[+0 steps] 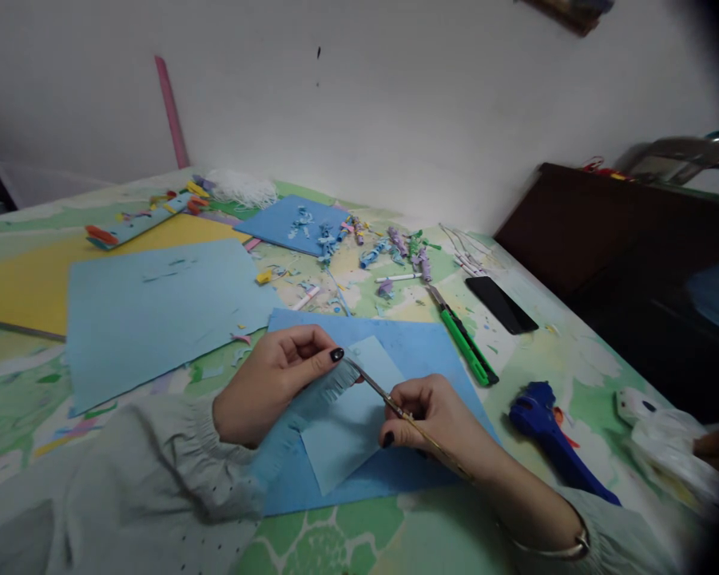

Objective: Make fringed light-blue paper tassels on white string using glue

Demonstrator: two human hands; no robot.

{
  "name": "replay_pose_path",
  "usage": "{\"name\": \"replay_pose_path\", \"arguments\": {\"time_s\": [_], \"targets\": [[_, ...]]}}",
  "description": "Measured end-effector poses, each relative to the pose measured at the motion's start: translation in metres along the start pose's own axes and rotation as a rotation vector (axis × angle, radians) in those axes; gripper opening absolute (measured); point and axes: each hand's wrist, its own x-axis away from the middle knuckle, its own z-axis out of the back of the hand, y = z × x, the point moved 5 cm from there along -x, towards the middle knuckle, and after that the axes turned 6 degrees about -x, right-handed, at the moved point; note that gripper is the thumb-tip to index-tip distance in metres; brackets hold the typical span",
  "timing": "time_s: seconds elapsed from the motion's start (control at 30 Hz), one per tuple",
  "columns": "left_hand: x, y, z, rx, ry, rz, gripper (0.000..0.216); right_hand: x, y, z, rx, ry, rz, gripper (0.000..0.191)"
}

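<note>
My left hand [287, 375] pinches the end of a light-blue paper strip [305, 407], whose edge is cut into a fringe. In my right hand [440, 419] is a pair of scissors [389, 399], its fingers closed round the handles. The blades point up and left and reach the fringed edge close to my left thumb. Below both hands lies a light-blue piece of paper [351, 451] on top of a larger blue sheet [287, 495]. The near end of the strip hangs down past my left sleeve.
Left are a light-blue sheet [173, 319] and a yellow sheet [12, 279]. A green utility knife [467, 343], a black phone [502, 304] and a blue glue gun [551, 439] lie to the right. Rolled fringed papers [375, 251] and scraps are scattered behind. A wall stands at the back.
</note>
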Motion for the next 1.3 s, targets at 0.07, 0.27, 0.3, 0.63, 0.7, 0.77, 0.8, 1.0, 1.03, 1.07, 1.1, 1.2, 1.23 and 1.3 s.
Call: {"name": "replay_pose_path", "arguments": {"time_s": [0.07, 0.27, 0.3, 0.63, 0.7, 0.77, 0.8, 1.0, 1.03, 1.07, 1.1, 1.2, 1.23, 1.3], "targets": [[0.0002, 0.0, 0.0002, 0.0, 0.001, -0.004, 0.018, -0.0005, 0.0003, -0.0001, -0.008, -0.004, 0.003, 0.045], [0.0007, 0.0009, 0.0008, -0.018, 0.007, -0.015, 0.017, -0.002, 0.0022, 0.001, 0.008, 0.008, -0.014, 0.045], [0.0006, 0.0011, 0.0007, -0.017, 0.005, -0.015, 0.016, -0.0021, 0.0025, 0.0012, 0.011, 0.01, -0.017, 0.045], [-0.0005, -0.0002, 0.0006, -0.028, 0.012, -0.01, 0.016, -0.0017, 0.0012, 0.0009, 0.019, 0.012, -0.019, 0.046], [-0.0012, -0.0006, 0.0005, -0.023, 0.008, -0.008, 0.016, -0.0016, 0.0007, 0.0008, 0.023, 0.012, -0.017, 0.046], [-0.0015, -0.0002, 0.0007, -0.019, 0.005, -0.014, 0.017, -0.0019, 0.001, 0.001, 0.024, 0.012, -0.02, 0.046], [-0.0015, 0.0, 0.001, -0.022, 0.005, -0.015, 0.017, -0.0022, 0.0011, 0.0012, 0.026, 0.012, -0.02, 0.045], [-0.0004, 0.0, 0.0008, -0.031, -0.002, -0.008, 0.018, -0.0023, 0.0015, 0.0013, 0.034, 0.005, -0.017, 0.045], [-0.0005, -0.0004, 0.0007, -0.026, -0.003, -0.009, 0.018, -0.0021, 0.0018, 0.0012, 0.033, 0.005, -0.021, 0.045], [-0.0006, -0.0008, 0.0005, -0.021, -0.005, -0.009, 0.018, -0.0019, 0.002, 0.001, 0.032, 0.005, -0.021, 0.045], [-0.0008, -0.0013, 0.0003, -0.015, -0.008, -0.009, 0.018, -0.0018, 0.002, 0.0008, 0.031, 0.006, -0.02, 0.045], [-0.0006, -0.002, 0.0, 0.002, -0.016, -0.004, 0.017, -0.0018, 0.0019, 0.0007, 0.036, 0.009, -0.011, 0.046], [-0.0005, -0.0021, 0.0002, 0.004, -0.014, -0.001, 0.017, -0.0019, 0.0019, 0.0008, 0.041, 0.011, -0.011, 0.046], [-0.0001, -0.0017, 0.0005, 0.0, -0.011, 0.004, 0.018, -0.0021, 0.0019, 0.0013, 0.048, 0.013, -0.012, 0.046]]}}
